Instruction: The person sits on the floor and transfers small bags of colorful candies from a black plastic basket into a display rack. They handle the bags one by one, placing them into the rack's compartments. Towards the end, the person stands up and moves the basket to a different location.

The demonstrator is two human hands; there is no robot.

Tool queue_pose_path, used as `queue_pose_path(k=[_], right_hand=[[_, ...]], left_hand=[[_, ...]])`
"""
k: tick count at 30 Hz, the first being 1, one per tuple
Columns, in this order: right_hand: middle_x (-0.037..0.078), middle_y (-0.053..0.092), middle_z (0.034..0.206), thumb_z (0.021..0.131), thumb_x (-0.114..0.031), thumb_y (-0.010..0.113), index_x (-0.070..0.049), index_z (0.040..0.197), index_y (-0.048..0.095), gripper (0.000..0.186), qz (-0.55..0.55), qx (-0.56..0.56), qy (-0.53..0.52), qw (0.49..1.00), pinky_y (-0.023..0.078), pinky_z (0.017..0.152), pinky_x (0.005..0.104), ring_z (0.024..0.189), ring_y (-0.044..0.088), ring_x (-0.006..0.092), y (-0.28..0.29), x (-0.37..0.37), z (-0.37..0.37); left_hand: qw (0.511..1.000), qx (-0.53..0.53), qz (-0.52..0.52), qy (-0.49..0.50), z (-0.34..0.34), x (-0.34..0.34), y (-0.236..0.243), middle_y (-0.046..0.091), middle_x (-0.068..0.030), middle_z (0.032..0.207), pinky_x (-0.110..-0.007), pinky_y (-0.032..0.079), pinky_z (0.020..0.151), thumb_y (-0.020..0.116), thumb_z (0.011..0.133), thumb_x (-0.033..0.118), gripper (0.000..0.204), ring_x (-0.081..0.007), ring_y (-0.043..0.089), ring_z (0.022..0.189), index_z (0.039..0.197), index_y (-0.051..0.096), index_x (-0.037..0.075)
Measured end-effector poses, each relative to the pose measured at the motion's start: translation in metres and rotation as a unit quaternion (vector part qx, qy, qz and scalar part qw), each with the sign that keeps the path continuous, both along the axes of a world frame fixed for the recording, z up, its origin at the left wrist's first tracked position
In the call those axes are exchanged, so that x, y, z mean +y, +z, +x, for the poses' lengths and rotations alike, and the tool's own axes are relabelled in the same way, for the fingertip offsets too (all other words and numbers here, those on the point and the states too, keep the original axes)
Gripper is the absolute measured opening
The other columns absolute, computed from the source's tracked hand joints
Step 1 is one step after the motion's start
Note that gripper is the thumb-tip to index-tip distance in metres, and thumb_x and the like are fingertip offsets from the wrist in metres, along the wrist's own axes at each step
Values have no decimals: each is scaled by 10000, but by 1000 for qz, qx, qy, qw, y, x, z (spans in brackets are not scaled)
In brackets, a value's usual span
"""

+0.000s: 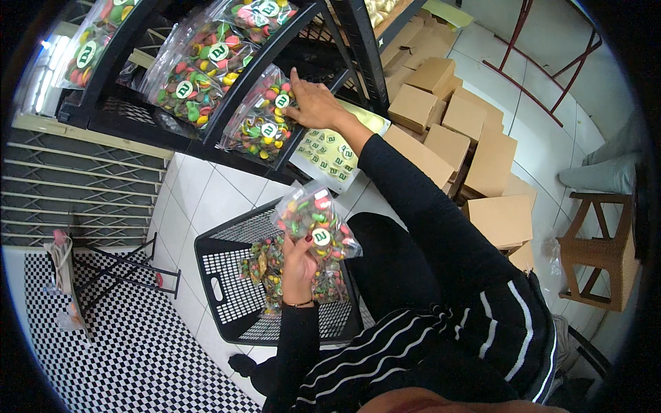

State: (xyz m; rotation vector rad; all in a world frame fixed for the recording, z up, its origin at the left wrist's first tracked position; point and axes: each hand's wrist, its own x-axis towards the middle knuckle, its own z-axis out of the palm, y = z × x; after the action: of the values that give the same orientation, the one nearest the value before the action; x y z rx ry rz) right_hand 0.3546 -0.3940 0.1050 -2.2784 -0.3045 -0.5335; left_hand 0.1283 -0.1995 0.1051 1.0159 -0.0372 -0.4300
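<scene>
A clear bag of multicoloured pieces is held up by the left hand, its fingers closed on the lower part of the bag beside a round pale label. The bag is held above a black mesh basket, in which similar packed bags are heaped on the floor. The right hand is stretched out to the black rack and laid at the edge of the lower-tier bags — index finger and thumb are spread apart, but whether anything is gripped by the other fingers cannot be told. More bags are stacked on the tier above. Just beside the lower tier, below the right wrist, a sheet of round labels is seen. Brown cardboard boxes are piled to the right — a woven stool is placed beyond them.
</scene>
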Motion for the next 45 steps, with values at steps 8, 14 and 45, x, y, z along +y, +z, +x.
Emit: queue_pose_path(k=[8,14,45], right_hand=[[163,494,1129,867,-332,614,12,1171,529,467,151,53,132,978,403,914,341,1068,496,280,31,-44,-96],[258,394,1315,659,-381,807,58,1361,271,986,119,95,160,975,347,1024,380,1232,412,365,26,-43,-189],[194,566,955,721,-169,661,-14,962,583,297,-172,-246,-175,938,490,757,413,884,575,335,24,-28,81]], left_hand=[[996,-84,-2,35,33,-41,28,579,-188,1122,-406,598,688,598,825,53,482,-319,638,937,1257,406,-42],[980,-155,69,104,46,-66,13,585,-114,1135,-316,506,841,595,868,29,422,-181,597,982,1252,428,-27],[641,-301,705,36,8,-31,-110,384,-221,1333,-544,292,975,595,761,18,784,-385,356,1250,1440,207,63]])
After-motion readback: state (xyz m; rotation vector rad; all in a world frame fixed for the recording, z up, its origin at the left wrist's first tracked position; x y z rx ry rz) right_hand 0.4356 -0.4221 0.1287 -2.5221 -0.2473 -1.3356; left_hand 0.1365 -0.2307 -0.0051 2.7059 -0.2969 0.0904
